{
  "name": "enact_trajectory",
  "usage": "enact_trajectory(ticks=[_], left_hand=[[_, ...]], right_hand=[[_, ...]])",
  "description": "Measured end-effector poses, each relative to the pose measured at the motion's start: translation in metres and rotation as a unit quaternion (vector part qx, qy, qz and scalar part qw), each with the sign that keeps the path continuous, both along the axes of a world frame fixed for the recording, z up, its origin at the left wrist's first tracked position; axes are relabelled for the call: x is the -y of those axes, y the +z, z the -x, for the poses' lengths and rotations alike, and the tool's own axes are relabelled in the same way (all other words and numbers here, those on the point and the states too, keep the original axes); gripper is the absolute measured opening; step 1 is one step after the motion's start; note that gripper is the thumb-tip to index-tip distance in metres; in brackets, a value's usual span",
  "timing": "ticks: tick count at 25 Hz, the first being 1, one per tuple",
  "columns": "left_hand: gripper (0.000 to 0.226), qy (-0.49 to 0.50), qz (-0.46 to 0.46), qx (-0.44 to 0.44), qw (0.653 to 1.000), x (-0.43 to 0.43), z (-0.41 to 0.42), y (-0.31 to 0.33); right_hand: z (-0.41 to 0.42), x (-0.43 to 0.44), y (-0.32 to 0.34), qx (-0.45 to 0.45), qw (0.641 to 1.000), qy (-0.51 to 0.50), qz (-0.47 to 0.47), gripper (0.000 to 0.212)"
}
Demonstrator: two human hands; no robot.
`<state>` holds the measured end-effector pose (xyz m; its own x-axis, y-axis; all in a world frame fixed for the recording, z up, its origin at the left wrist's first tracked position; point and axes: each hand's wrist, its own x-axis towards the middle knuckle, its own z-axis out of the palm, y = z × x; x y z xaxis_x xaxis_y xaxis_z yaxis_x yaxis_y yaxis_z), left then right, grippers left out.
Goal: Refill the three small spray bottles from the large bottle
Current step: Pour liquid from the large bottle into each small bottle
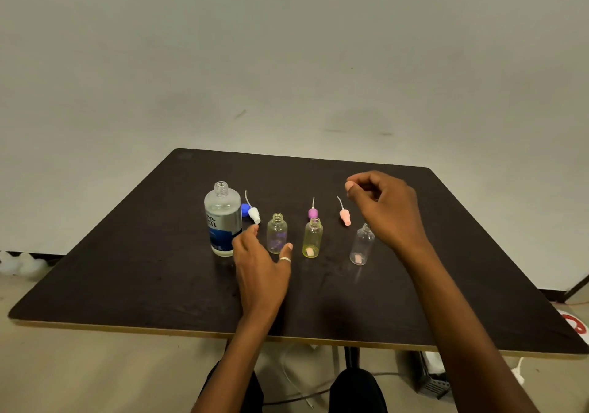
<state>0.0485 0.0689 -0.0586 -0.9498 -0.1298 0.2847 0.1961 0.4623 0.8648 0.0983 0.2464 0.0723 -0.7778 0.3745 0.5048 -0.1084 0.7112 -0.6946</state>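
The large bottle [223,218] stands uncapped at the left of the dark table [159,269], about half full, with its blue cap [244,210] behind it. Three small open bottles stand in a row: a pale one [276,232], a yellow one [312,238] and a clear one [362,245]. Their spray heads lie behind them: white [254,215], purple [313,212], pink [345,216]. My left hand [259,266] hovers between the large bottle and the pale one, fingers relaxed, holding nothing. My right hand [385,208] hangs above the clear bottle, fingers loosely curled, empty.
A grey wall rises just behind the table. Cables and a power strip [430,377] lie on the floor under the right side. A red and white object [573,323] sits past the right edge. My knees show below the table's near edge.
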Motion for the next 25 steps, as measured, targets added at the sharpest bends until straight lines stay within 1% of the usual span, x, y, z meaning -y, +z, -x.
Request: enact_trajectory(ticks=[5,7,11,13,15,18,22,24,25], left_hand=[[0.083,-0.066,-0.001,0.055,0.996,-0.003,0.029,-0.001],[0.078,-0.074,0.0,0.056,0.996,-0.006,0.037,-0.003],[0.051,-0.073,0.009,0.04,0.997,-0.006,0.038,-0.003],[0.049,-0.074,0.008,0.04,0.996,-0.004,0.034,0.003],[0.052,-0.075,0.002,0.043,0.996,0.001,0.024,0.011],[0.058,-0.046,-0.028,0.04,0.998,0.02,-0.003,0.024],[0.061,0.012,-0.065,0.033,0.997,0.066,-0.031,0.038],[0.063,0.039,-0.071,0.027,0.996,0.087,-0.032,0.043],[0.065,0.05,-0.075,0.024,0.996,0.096,-0.031,0.043]], right_hand=[[0.002,0.024,-0.01,0.0,0.999,0.042,-0.001,0.009],[0.003,0.028,-0.014,0.002,0.999,0.049,-0.012,0.009],[0.005,0.032,-0.017,0.003,0.998,0.062,-0.022,0.01],[0.007,0.036,-0.017,0.002,0.998,0.066,-0.02,0.01],[0.011,0.04,-0.018,0.0,0.997,0.072,-0.018,0.01],[0.017,0.049,-0.02,0.006,0.997,0.076,-0.009,0.01],[0.029,0.071,-0.029,0.017,0.995,0.098,0.028,0.011],[0.04,0.087,-0.041,0.042,0.992,0.114,0.035,0.015],[0.047,0.095,-0.049,0.063,0.99,0.12,0.039,0.02]])
